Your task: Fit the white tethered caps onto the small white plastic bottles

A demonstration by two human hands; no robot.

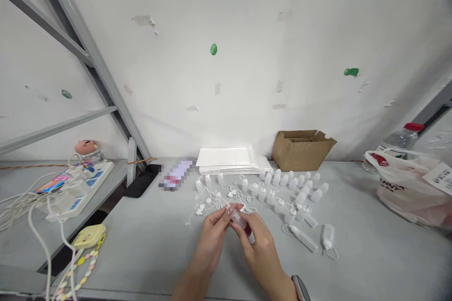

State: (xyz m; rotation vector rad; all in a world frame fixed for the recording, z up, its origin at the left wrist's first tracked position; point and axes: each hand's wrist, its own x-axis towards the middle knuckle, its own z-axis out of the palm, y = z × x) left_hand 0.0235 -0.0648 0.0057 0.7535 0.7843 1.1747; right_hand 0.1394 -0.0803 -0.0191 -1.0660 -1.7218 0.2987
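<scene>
Between both hands is a small translucent plastic bottle (238,219), held tilted above the grey table. My left hand (213,229) pinches its upper end, where a bit of white shows. The fingers of my right hand (260,241) are closed around the bottle's body. Just beyond the hands lies a loose pile of white caps with cords (212,198). Several similar bottles with white caps (262,194) stand behind and to the right. Two corded bottles lie on their sides, a slim one (304,239) and a wider one (328,235).
Along the wall are a stack of white sheets (226,159) and an open cardboard box (300,153). A plastic bag (399,193) sits at right. To the left lie a black phone (143,182), a power strip (84,193) with cables, and a yellow case (90,236) with beads.
</scene>
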